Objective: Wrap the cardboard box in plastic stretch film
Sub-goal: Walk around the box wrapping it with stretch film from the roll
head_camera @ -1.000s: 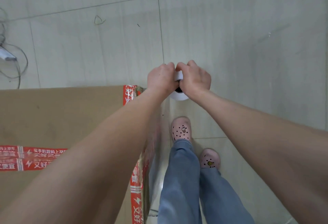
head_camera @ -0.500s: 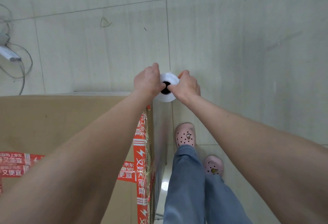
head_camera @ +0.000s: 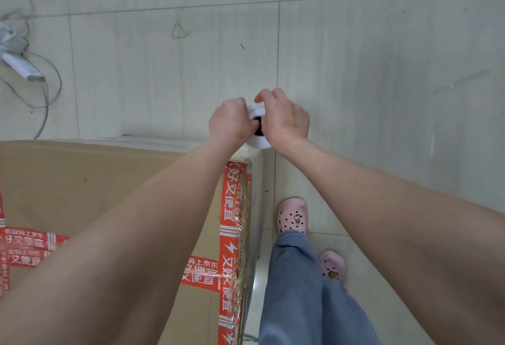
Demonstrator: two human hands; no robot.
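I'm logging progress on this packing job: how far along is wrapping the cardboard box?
Done: stretch film already covers the cardboard box's side beside the person's feet. In hand: the left hand and right hand both grip the film roll at the box's far corner. Left: the box top looks bare apart from red tape; the other sides are out of view.

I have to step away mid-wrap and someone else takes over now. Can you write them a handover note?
Left hand and right hand both grip the film roll, held upright just beyond the far right corner of the cardboard box. Stretch film runs along the box's right side up to the roll. The top is mostly uncovered. Left: likely round the corner, continue wrapping, then cut.
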